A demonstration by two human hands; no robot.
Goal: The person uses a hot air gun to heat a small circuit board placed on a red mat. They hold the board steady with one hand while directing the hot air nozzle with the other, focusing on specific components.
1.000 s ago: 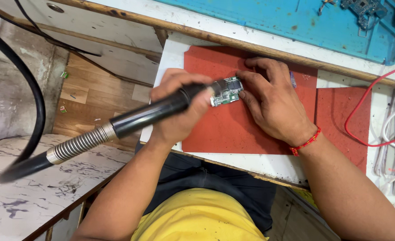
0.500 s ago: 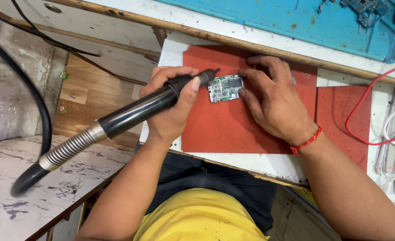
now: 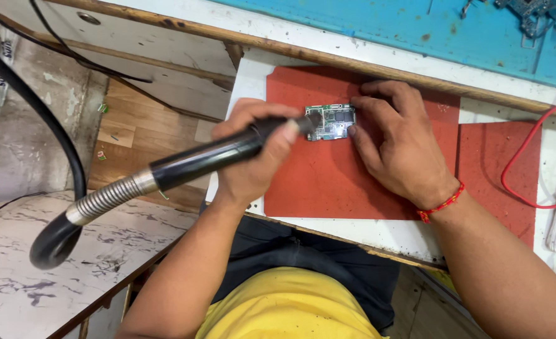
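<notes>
Nearest, the left hand (image 3: 256,154) has its fingers wrapped around a black hot-air wand (image 3: 209,154), hose trailing to 8 o'clock. Its nozzle sits over the left edge of the small circuit board (image 3: 336,121) on the red mat (image 3: 328,182). At 3 o'clock of the board, the right hand (image 3: 400,150) pins it with fingertips. Heating looks under way; next calls for a steady nozzle and still board.
</notes>
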